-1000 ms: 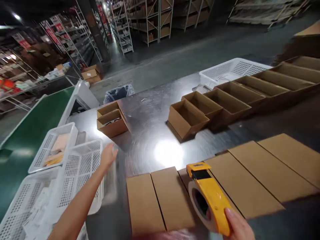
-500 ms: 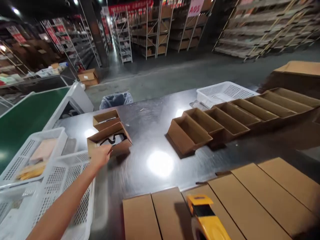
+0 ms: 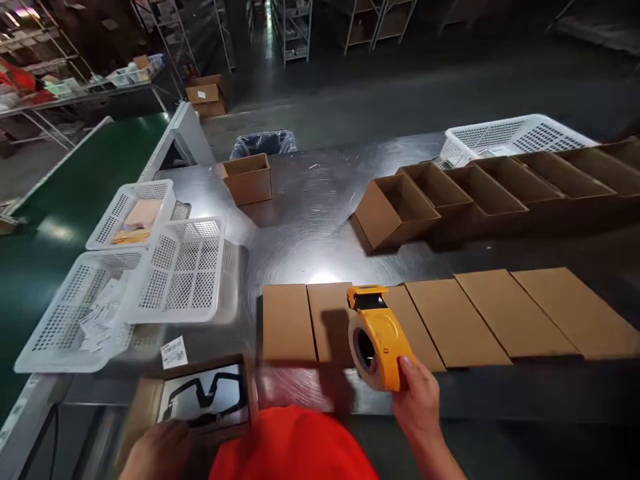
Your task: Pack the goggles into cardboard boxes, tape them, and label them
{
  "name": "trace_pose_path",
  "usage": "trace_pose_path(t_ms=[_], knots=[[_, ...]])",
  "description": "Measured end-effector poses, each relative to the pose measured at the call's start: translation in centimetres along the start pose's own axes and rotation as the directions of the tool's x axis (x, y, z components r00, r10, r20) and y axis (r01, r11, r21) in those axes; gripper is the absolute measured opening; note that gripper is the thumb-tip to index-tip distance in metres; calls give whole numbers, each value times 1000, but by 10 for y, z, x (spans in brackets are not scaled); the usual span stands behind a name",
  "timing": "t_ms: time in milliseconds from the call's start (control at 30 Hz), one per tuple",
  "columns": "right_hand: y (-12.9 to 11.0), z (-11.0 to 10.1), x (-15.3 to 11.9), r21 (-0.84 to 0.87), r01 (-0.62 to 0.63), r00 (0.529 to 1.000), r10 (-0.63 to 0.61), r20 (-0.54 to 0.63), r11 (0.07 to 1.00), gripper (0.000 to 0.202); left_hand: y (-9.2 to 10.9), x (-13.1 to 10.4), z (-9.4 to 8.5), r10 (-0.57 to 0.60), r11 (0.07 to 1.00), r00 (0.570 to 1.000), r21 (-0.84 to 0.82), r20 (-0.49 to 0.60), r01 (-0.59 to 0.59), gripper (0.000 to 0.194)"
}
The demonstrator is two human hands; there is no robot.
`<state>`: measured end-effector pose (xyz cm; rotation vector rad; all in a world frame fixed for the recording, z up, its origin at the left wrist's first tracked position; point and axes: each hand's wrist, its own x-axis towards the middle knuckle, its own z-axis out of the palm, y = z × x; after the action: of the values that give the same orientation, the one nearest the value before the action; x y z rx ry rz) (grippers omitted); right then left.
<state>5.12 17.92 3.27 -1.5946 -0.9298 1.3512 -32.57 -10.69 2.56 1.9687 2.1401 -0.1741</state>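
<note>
My right hand (image 3: 419,399) grips a yellow tape dispenser (image 3: 391,340) with a roll of tape in it, held over a row of closed cardboard boxes (image 3: 434,320). Down at the lower left, my left hand (image 3: 163,445) is closed on the near side of an open cardboard box (image 3: 251,393). Its fingertips are partly hidden in shadow. Inside this box lies a white package with a black goggle-shaped outline (image 3: 205,397). Just beyond the box, a small white printed label (image 3: 174,353) rests on the metal table (image 3: 310,233).
Slanted open boxes (image 3: 397,210) line the right side, with a white basket (image 3: 525,133) behind. Another open box (image 3: 249,181) stands near the far edge. White baskets (image 3: 180,273) sit at left beside a green conveyor (image 3: 100,160). A lined bin (image 3: 263,143) is beyond the table.
My left hand has pulled the open box with the white package from the table's far left toward my body. The tape dispenser now shows fully, with my right hand on it. The view has tilted down.
</note>
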Motion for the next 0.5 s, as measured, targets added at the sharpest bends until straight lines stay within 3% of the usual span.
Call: trace_pose_path(t_ms=[100,167,267,333,367,433,500], knots=[[11,5,-23,37,-14,1000,14,11,999,38,28,18,19,92,996,986,0,139,-93,30],[17,11,-44,33,3,1000,-3,16,999,40,36,30,19,153,988,979,-12,132,-152,33],[29,29,-84,-41,58,990,-52,127,998,48,27,37,6,290,957,953,-56,85,-286,29],[40,46,-108,-114,89,968,-59,244,989,48,4,35,-6,336,933,942,-139,-4,-333,34],[47,56,-117,-175,117,961,-66,269,978,47,-12,34,-11,296,931,952,-200,-82,-306,43],[64,76,-129,-355,194,967,-117,227,914,47,-46,35,-16,79,908,974,-388,-211,-158,54],[81,94,-133,-514,256,967,-208,149,819,52,-75,43,-12,-108,780,984,-626,-139,-3,56]])
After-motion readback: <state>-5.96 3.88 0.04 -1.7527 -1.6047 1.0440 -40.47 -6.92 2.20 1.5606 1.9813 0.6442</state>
